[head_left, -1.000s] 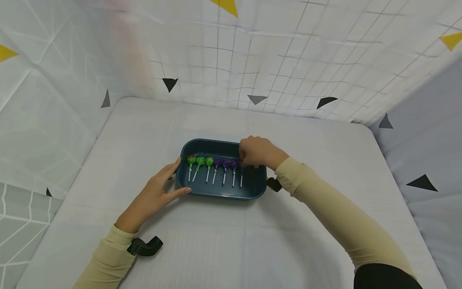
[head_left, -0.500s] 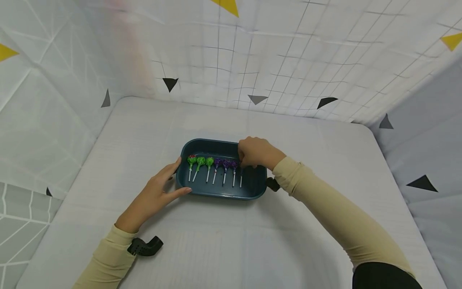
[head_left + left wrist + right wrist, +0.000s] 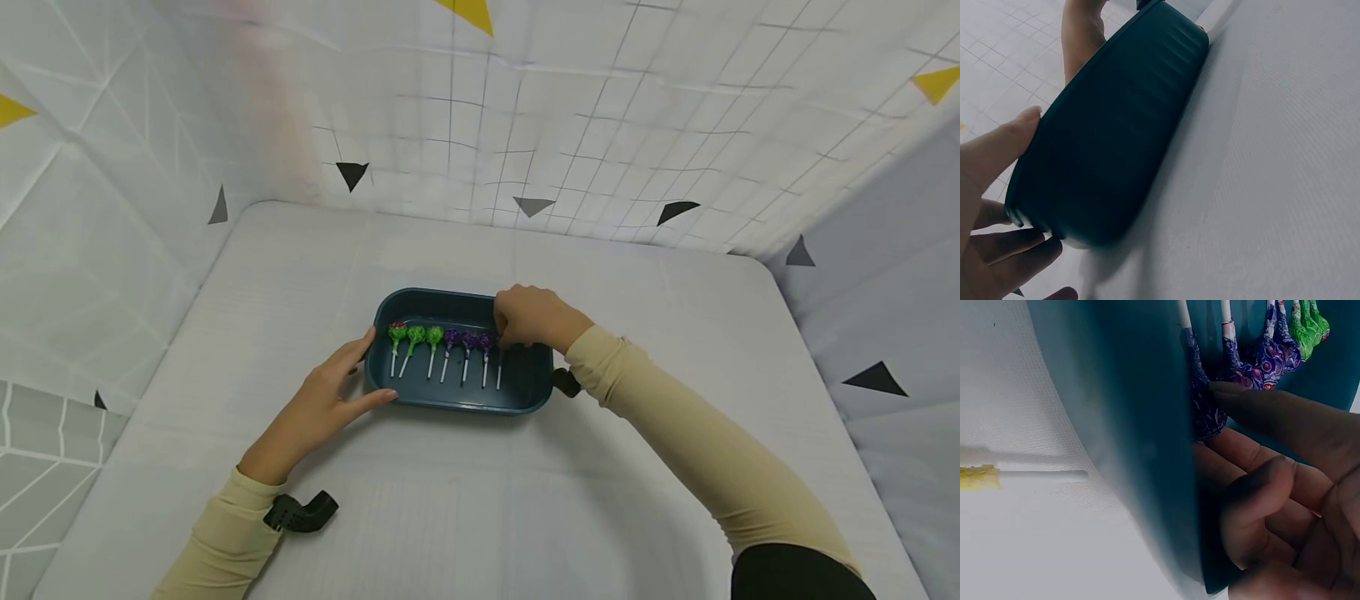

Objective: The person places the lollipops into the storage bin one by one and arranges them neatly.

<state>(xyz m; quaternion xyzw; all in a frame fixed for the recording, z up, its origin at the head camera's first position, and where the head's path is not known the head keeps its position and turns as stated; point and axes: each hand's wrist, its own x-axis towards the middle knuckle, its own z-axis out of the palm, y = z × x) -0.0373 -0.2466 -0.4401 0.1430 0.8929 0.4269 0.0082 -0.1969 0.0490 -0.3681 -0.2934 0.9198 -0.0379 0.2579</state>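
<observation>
- Right hand (image 3: pixel 528 317) inside dark teal tray (image 3: pixel 420 302), fingers curled, pinching the rightmost purple lollipop (image 3: pixel 1205 412) in the row.
- Left hand (image 3: pixel 330 392) spread, thumb and fingers bracing the tray's left end.
- Best set it parallel, heads level.
- Little room beside tray's right wall; white surface (image 3: pixel 480 500) open around; yellow lollipop (image 3: pixel 979 477) outside.

In the head view the right hand (image 3: pixel 531 317) covers the head of the last lollipop (image 3: pixel 500 367) at the right end of the row; only its stick shows. The left wrist view shows the tray (image 3: pixel 1116 125) from outside only, its inside hidden, and the left hand (image 3: pixel 991 206) is cut off at the lower left edge. In the right wrist view the tray wall fills the centre, blurred, and a yellow lollipop (image 3: pixel 979 477) is cut off at the left edge.
</observation>
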